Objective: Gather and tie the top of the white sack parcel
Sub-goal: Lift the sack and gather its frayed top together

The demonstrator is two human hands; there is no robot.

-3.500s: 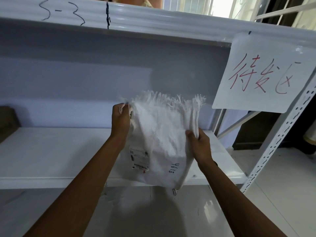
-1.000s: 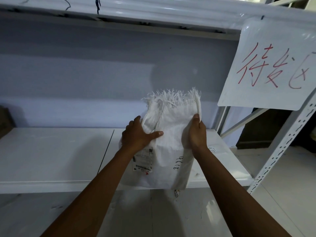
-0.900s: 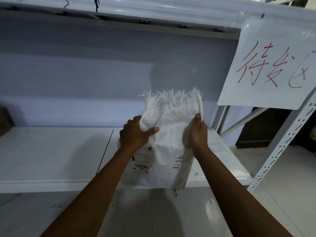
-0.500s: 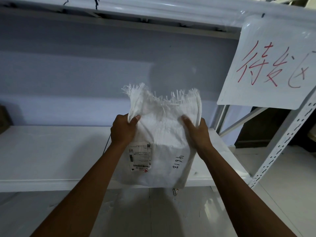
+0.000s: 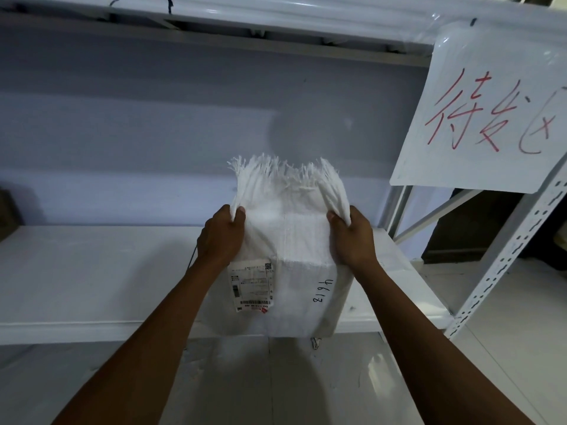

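Note:
A white woven sack parcel (image 5: 288,271) stands at the front edge of the white shelf (image 5: 92,277). Its frayed top (image 5: 285,176) stands upright and spread between my hands. A shipping label (image 5: 251,286) and the handwritten number 4613 are on its front. My left hand (image 5: 221,237) grips the top's left corner, bunched into a strip. My right hand (image 5: 352,237) grips the right corner, also bunched into a strip.
A paper sign (image 5: 491,111) with red handwriting hangs from the upper shelf (image 5: 276,16) at the right. A perforated white upright (image 5: 503,265) and a diagonal brace stand right of the parcel. A dark object (image 5: 7,210) sits at the shelf's far left.
Both hands have shifted outward to the sack's two top corners and bunched each into a strip. The frayed top now stands taller and wider between them.

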